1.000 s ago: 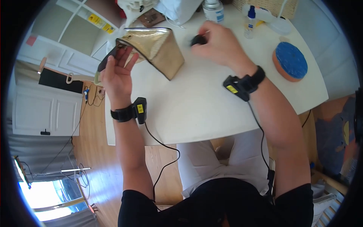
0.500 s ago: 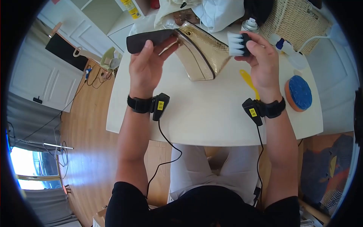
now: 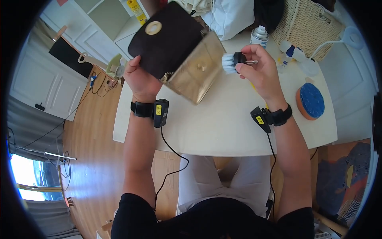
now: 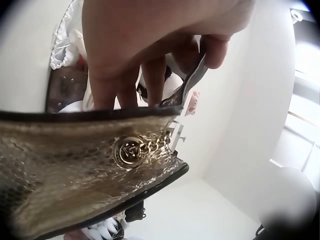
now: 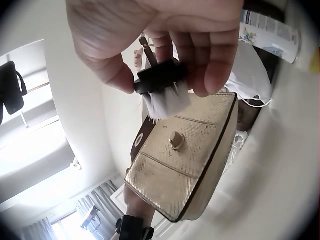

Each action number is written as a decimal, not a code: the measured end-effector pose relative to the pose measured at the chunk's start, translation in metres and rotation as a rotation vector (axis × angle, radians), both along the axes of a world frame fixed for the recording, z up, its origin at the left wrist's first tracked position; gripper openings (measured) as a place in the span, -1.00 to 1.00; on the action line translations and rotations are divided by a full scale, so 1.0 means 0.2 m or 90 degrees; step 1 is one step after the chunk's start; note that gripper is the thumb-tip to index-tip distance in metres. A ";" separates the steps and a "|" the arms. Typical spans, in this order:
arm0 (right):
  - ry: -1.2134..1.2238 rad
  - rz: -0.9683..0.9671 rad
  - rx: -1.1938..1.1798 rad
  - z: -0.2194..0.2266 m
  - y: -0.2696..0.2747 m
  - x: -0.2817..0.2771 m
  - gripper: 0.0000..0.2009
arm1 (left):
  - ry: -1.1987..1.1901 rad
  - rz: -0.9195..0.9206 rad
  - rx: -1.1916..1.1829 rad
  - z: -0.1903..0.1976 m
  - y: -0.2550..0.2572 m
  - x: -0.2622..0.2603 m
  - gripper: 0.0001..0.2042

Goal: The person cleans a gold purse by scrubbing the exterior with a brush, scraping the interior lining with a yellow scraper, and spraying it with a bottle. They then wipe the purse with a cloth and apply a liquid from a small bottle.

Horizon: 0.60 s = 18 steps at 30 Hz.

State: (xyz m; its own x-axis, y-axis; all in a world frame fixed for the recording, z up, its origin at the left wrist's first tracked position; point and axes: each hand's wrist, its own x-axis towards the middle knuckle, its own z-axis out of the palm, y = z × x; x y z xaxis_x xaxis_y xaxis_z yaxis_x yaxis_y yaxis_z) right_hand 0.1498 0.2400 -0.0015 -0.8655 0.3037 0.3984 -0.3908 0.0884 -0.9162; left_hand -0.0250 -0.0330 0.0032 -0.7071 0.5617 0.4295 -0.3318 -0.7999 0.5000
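Note:
A gold bag (image 3: 201, 69) with its dark flap (image 3: 169, 40) lifted open is tilted over the table, its front clasp facing the right hand. At the flap's lower left edge the left hand (image 3: 142, 81) holds on with its thumb in front; its other fingers are behind the flap, and the left wrist view shows them over the bag's edge beside a chain ring (image 4: 129, 152). Between thumb and fingers the right hand (image 3: 264, 73) pinches a black-backed brush (image 3: 240, 58), white bristles toward the bag. In the right wrist view the bristles (image 5: 167, 101) overlap the bag; contact cannot be told.
On the white table (image 3: 191, 135) a blue and orange round pad (image 3: 311, 101) lies at the right. A spray can (image 3: 259, 36), a small blue-capped bottle (image 3: 286, 59), a wicker basket (image 3: 304, 30) and a white cloth bag (image 3: 229, 18) stand toward the back.
The bag has turned so its clasp side shows, with the flap spread up and left. The right hand came down from the back, then moved slightly left with the brush, bristles still leftward.

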 end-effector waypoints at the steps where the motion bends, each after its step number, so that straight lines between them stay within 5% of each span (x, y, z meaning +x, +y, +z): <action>1: 0.034 -0.011 -0.004 0.02 -0.01 0.01 -0.61 | -0.022 0.035 -0.036 0.00 0.00 0.01 -0.54; 6: 0.186 -0.129 0.063 0.07 -0.09 0.05 -0.61 | -0.048 -0.100 -0.059 -0.03 0.07 0.06 -0.54; 8: 0.321 -0.244 0.296 0.11 -0.14 0.05 -0.62 | -0.052 -0.101 -0.075 -0.01 0.09 0.13 -0.55; 14: 0.466 -0.311 0.558 0.18 -0.28 -0.01 -0.56 | 0.025 -0.209 -0.045 0.01 0.15 0.24 -0.49; 15: 0.465 -0.311 0.559 0.18 -0.25 -0.01 -0.56 | 0.023 -0.210 -0.044 -0.01 0.15 0.22 -0.49; 17: 0.352 -0.545 0.489 0.17 -0.15 -0.02 -0.57 | 0.008 -0.183 -0.085 -0.03 0.13 0.19 -0.46; 18: 0.345 -0.528 0.395 0.17 -0.13 -0.03 -0.57 | 0.004 -0.182 -0.082 -0.04 0.12 0.20 -0.46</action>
